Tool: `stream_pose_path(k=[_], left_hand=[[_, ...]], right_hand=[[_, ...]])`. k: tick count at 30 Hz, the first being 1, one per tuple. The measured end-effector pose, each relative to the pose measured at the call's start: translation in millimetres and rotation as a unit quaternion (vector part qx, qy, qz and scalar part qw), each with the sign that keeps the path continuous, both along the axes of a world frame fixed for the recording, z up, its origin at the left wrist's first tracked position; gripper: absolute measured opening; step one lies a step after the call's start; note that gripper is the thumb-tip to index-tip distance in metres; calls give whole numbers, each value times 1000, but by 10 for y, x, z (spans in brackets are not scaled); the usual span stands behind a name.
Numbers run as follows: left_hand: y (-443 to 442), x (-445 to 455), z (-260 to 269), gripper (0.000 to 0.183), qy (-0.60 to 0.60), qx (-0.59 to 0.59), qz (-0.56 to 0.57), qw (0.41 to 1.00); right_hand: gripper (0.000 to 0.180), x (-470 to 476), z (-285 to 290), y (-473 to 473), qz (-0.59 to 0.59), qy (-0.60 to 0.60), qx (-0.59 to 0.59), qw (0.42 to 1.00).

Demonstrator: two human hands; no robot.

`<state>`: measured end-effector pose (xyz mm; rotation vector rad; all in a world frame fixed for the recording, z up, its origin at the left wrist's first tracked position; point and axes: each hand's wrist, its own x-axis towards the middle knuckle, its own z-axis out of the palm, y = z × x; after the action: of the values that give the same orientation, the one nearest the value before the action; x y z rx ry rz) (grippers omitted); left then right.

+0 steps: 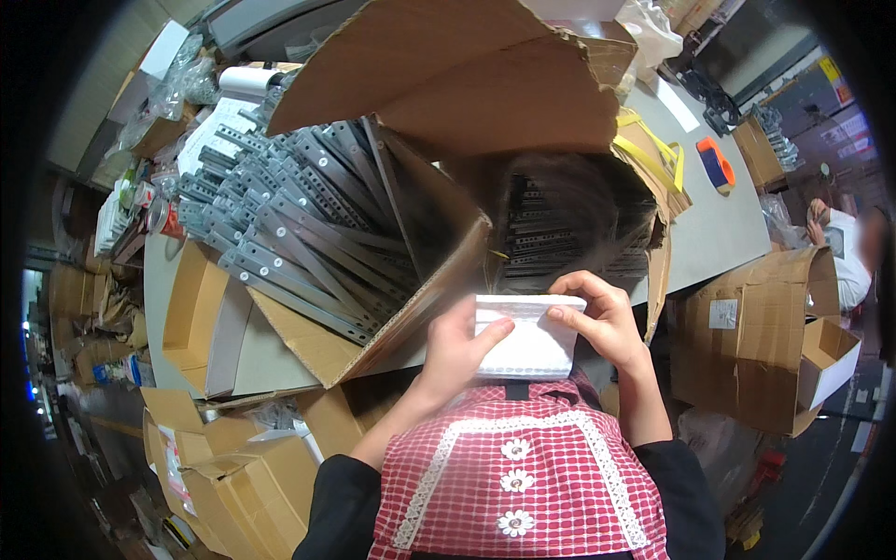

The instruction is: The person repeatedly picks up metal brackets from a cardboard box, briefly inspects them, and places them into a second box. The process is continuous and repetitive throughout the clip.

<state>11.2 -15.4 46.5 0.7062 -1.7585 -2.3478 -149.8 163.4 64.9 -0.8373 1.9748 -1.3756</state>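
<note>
A white, flat packet (528, 344) with a clear plastic look is held in front of my chest, just above a red checked apron (483, 483). My left hand (451, 350), slightly blurred, grips its left side with the thumb on top. On the packet's upper right corner, my right hand (595, 315) pinches the edge between thumb and fingers. Right beyond my hands stands an open cardboard box (455, 77) with dark, perforated metal rails (553, 231) stacked inside. To its left, a tilted carton (308, 350) is full of loose metal drawer slides (294, 217).
A shallow cardboard tray (199, 315) lies on the table at left. An orange and blue tape dispenser (715, 166) and yellow strapping (654, 143) are at right. Cartons (749, 343) stand on the right and lower left (245, 490). Another person (843, 245) is at far right.
</note>
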Motion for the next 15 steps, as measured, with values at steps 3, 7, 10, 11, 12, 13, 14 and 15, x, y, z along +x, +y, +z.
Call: stream_pose_path(k=[3, 7, 10, 11, 12, 13, 14, 15], left_hand=[[13, 7, -71, 33, 27, 45, -8, 999], [0, 24, -145, 37, 53, 53, -24, 997], [-51, 23, -149, 36, 53, 76, -31, 995], [-66, 24, -143, 35, 52, 91, -30, 994], [-78, 32, -135, 32, 41, 92, -24, 995], [-87, 40, -127, 30, 29, 92, -19, 995], [-91, 45, -121, 27, 16, 93, -11, 995], [-77, 55, -115, 26, 27, 100, 5, 995]], right_hand=[[28, 1, 5, 24, 38, 60, -11, 997], [27, 18, 10, 18, 26, 22, 6, 999], [24, 38, 5, -15, 19, 20, -6, 1000], [23, 44, 3, -22, 23, 32, -10, 999], [21, 47, 0, -29, 26, 45, -13, 999], [21, 48, -4, -31, 29, 50, -11, 998], [21, 46, -8, -30, 32, 55, -8, 998], [22, 39, -10, -22, 35, 64, -7, 997]])
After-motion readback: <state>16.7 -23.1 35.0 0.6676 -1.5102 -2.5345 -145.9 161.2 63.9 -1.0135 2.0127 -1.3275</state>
